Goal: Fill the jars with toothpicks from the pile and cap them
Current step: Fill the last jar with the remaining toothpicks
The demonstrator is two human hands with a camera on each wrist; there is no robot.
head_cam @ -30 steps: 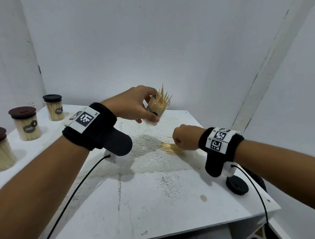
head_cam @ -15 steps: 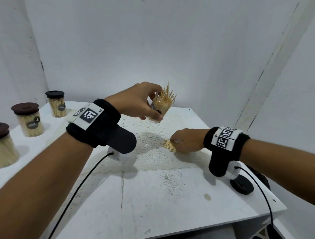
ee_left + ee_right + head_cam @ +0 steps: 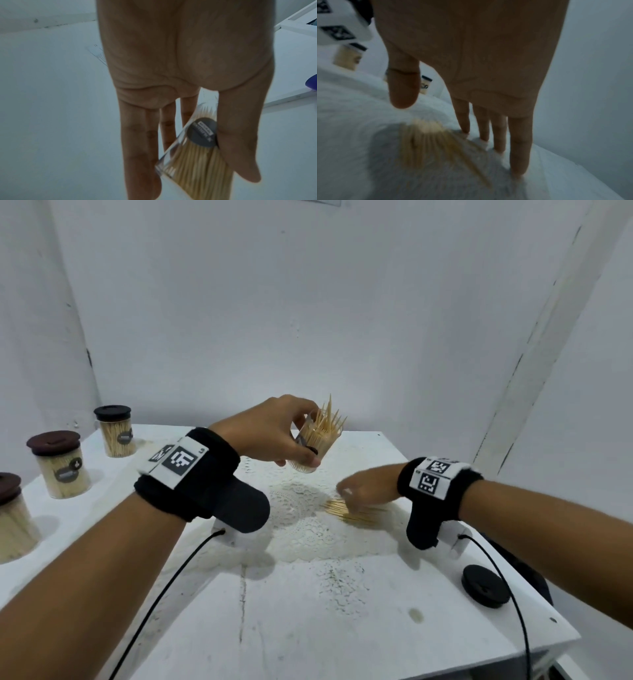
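The open jar [image 3: 315, 445] is held in the air above the far middle of the table [image 3: 308, 628], tilted, with toothpicks [image 3: 327, 421] bristling out of its mouth. The left hand [image 3: 270, 433] grips it — fingers on one side, thumb on the other over its dark label [image 3: 202, 134]. Just right of it and lower, the pile [image 3: 349, 510] lies on a lace mat [image 3: 301, 518]. The right hand [image 3: 366, 487] reaches down over the pile with fingers straight and thumb apart, holding nothing; its fingertips [image 3: 516, 171] touch the mat just beside the pile. A black lid [image 3: 485, 585] lies near the right edge. Three capped jars [image 3: 60, 463] stand along the left.
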